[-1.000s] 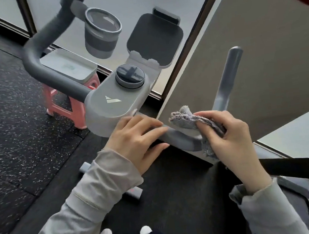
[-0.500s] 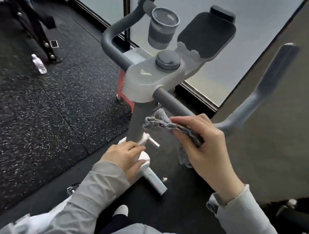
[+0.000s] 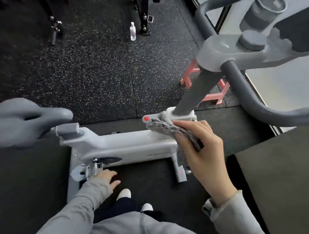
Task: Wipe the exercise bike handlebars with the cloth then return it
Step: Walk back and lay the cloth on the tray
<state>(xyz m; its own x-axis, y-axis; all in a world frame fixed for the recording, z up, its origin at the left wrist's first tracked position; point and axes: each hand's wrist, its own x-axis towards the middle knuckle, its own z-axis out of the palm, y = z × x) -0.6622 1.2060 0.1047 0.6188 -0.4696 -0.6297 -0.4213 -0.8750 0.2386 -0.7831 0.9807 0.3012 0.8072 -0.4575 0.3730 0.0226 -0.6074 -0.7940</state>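
My right hand grips a crumpled grey cloth, held in the air over the bike's white frame, below and left of the grey handlebars. The cloth touches no handlebar. The handlebar hub with its round knob sits at the upper right. My left hand hangs low beside the pedal, fingers loosely apart and holding nothing.
The grey saddle is at the left. A cup holder and dark tablet tray sit beyond the hub. A pink stool stands behind the stem, a water bottle on the speckled floor. A black box is at the right.
My view has swung left and down from the handlebars to the bike frame. My right hand has carried the cloth off the handlebar. My left hand has dropped from the hub to pedal height.
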